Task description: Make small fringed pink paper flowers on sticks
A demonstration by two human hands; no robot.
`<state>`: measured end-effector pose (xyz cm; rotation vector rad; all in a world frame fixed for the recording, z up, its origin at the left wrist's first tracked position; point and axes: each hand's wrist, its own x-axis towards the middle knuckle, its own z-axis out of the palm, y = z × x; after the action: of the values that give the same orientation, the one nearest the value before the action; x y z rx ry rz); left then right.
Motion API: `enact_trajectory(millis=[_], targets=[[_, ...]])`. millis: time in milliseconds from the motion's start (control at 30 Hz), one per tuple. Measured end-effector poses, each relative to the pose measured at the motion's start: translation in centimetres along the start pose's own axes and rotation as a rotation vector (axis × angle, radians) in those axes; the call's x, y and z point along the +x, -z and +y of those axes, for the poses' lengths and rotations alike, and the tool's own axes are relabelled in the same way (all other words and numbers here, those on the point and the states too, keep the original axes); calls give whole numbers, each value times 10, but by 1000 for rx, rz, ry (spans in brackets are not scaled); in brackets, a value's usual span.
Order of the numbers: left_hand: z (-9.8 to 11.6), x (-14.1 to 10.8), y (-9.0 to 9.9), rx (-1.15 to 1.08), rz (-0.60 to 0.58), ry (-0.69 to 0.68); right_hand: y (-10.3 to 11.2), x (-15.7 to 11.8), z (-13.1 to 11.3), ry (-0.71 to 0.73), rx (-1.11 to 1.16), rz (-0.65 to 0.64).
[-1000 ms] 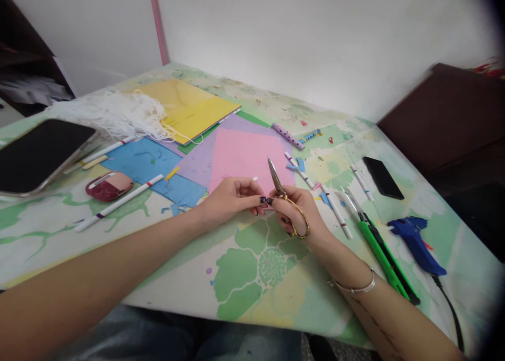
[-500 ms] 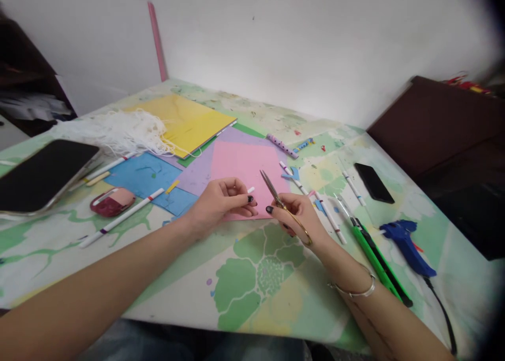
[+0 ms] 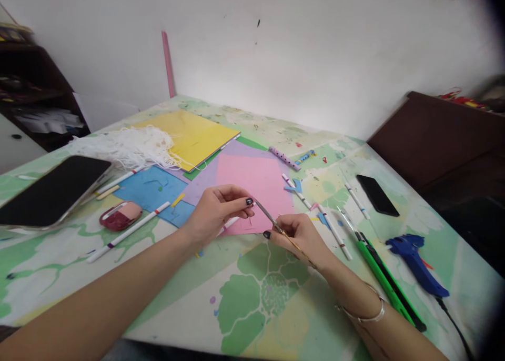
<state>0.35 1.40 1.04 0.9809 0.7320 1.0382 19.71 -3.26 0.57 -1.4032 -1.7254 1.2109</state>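
Note:
My left hand (image 3: 224, 208) is closed in a pinch on a slim white stick with a purple band (image 3: 229, 224); the fingers hide its middle. My right hand (image 3: 298, 237) grips a pair of scissors (image 3: 270, 219) with gold-coloured handles. Their blades point up and left, and the tips reach the end of the stick by my left fingertips. Whether the tips touch it, I cannot tell. Beneath both hands lies a pink sheet (image 3: 252, 177), on top of a purple sheet (image 3: 201, 179).
White yarn (image 3: 130, 145) and a yellow sheet (image 3: 197, 134) lie at the back left. Left are a large phone (image 3: 55, 190) and a red case (image 3: 120, 216). A green cutter (image 3: 386, 282), blue glue gun (image 3: 416, 263) and small black phone (image 3: 376, 193) lie right, near several banded sticks.
The scissors have swung left, bringing their tips to the fingertips of my left hand. More of the white stick shows below that hand. The whole view has shifted slightly.

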Motion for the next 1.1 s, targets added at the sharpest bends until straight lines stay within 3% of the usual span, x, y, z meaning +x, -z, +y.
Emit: enact_trajectory(millis=[1100], targets=[[-2, -2, -5, -116, 17, 99, -6, -1, -3, -68, -10, 9]])
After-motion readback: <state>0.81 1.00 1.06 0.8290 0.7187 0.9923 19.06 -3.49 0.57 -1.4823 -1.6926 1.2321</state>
